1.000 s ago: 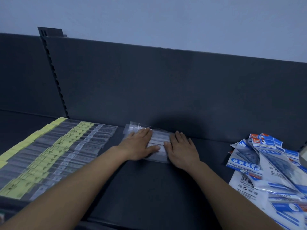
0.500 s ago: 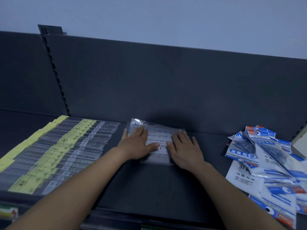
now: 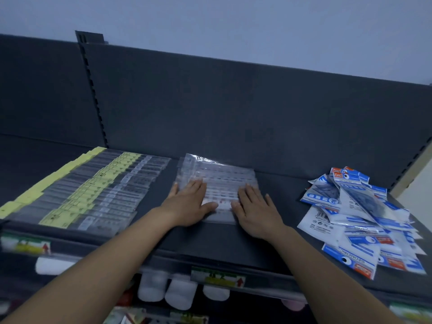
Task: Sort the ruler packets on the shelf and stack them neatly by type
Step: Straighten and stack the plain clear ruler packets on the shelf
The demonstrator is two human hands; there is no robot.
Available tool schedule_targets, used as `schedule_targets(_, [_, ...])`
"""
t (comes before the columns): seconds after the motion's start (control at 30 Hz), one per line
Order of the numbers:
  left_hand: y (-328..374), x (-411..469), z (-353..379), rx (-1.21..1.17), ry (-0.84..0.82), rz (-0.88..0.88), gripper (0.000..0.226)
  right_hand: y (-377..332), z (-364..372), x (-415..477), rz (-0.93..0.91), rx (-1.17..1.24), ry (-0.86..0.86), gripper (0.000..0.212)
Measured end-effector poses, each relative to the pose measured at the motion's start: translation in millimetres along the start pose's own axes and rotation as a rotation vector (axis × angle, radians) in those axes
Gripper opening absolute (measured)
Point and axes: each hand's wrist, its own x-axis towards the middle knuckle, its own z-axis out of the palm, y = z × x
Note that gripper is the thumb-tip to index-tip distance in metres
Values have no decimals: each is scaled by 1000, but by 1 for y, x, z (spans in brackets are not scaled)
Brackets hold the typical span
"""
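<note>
Both hands flat on the clear ruler packets (image 3: 218, 183) mid-shelf (image 3: 222, 239), left hand (image 3: 190, 204) and right hand (image 3: 256, 210) with no grip, fingers straight, yellow-labelled packets (image 3: 77, 195) in rows at left, blue-and-white packets (image 3: 364, 220) heaped loosely at right.

Both bare forearms reach forward, converging — the left grip (image 3: 189, 204) lies palm down, fingers straight and together, thumb pointing right. The right grip (image 3: 256, 211) lies flat just beside it, fingers slightly fanned, the two thumbs near but apart.
</note>
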Motion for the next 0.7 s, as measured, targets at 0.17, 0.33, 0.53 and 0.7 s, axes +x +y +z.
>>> schedule_targets(0.17, [6, -24, 4, 8, -36, -62, 82, 0, 3, -21, -32, 3, -57, 63])
schedule_targets(0.33, [8, -41, 1, 25, -84, -67, 87, -4, 2, -40, -32, 20, -86, 64])
schedule_targets(0.53, [8, -56, 5, 32, -109, -59, 88, -12, 2, -54, -56, -17, -153, 68])
schedule_targets(0.7, [3, -61, -3, 35, -131, -46, 85, -17, -3, -56, -52, -11, -177, 66])
